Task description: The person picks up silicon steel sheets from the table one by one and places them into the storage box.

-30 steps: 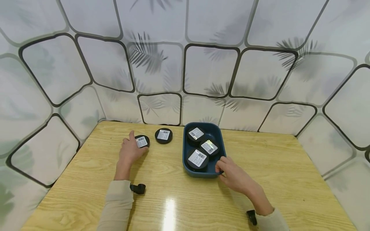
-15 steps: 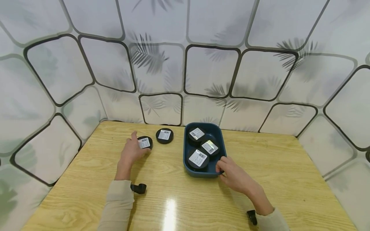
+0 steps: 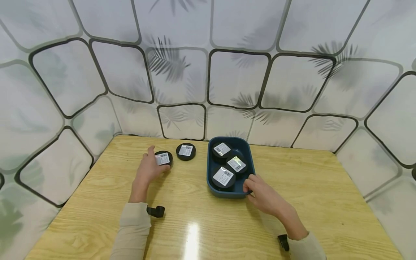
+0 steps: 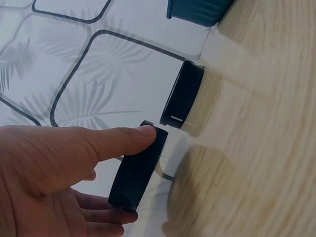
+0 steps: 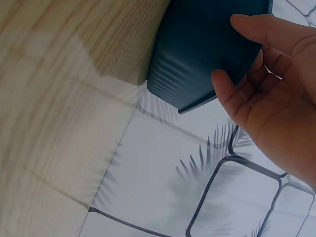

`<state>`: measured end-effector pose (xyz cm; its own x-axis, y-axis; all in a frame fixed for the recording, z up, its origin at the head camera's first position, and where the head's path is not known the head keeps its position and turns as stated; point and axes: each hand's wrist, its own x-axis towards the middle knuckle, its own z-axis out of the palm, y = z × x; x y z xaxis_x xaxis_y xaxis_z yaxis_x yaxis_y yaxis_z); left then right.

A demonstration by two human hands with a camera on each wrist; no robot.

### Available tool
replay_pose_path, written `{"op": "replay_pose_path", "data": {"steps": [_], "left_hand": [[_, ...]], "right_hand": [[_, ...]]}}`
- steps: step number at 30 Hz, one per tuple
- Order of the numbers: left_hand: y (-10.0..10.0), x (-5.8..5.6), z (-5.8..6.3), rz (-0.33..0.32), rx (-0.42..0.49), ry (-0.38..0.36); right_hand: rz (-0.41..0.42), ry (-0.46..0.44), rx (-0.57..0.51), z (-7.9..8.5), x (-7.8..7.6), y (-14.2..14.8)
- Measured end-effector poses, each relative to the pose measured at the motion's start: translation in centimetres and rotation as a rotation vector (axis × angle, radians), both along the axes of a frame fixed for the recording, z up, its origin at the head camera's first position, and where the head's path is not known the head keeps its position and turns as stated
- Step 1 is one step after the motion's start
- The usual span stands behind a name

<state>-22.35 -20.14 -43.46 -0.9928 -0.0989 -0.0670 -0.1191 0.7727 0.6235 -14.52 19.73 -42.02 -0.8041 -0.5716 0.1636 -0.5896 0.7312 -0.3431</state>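
Observation:
My left hand (image 3: 149, 167) pinches a flat round black container (image 3: 163, 158) with a white barcode label on top. In the left wrist view the thumb lies on the near side of this container (image 4: 138, 170), fingers on its other side, and its shadow falls on the wood apart from it. A second such container (image 3: 186, 151) sits on the table just to the right. My right hand (image 3: 262, 193) grips the near right corner of a dark blue plastic bin (image 3: 227, 195), thumb and fingers at the rim. Inside are 3 labelled black containers (image 3: 223, 177).
The light wooden table (image 3: 188, 216) reaches back to a pale wall covering (image 3: 182, 122) printed with dark outlines and leaves. Bare wood lies between my left hand and the bin. A black wrist strap (image 3: 156, 211) sits on my left sleeve.
My left hand has shifted slightly to the right with the black container. My right hand keeps its hold on the bin's corner, and the bin stays in place.

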Motion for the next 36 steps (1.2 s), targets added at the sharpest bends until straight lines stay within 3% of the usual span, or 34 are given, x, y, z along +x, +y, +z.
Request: {"op": "replay_pose_path", "data": {"steps": [6, 16, 36], "left_hand": [[0.3, 0.0, 0.3, -0.009, 0.033, 0.05], [0.6, -0.1, 0.3, -0.013, 0.064, 0.059], [2.1, 0.1, 1.6, -0.066, 0.068, 0.215]], "right_hand": [[0.002, 0.003, -0.002, 0.0, 0.0, 0.0], [-0.003, 0.001, 0.007, -0.1, 0.0, 0.0], [-0.01, -0.016, 0.01, 0.0, 0.0, 0.0]]}}
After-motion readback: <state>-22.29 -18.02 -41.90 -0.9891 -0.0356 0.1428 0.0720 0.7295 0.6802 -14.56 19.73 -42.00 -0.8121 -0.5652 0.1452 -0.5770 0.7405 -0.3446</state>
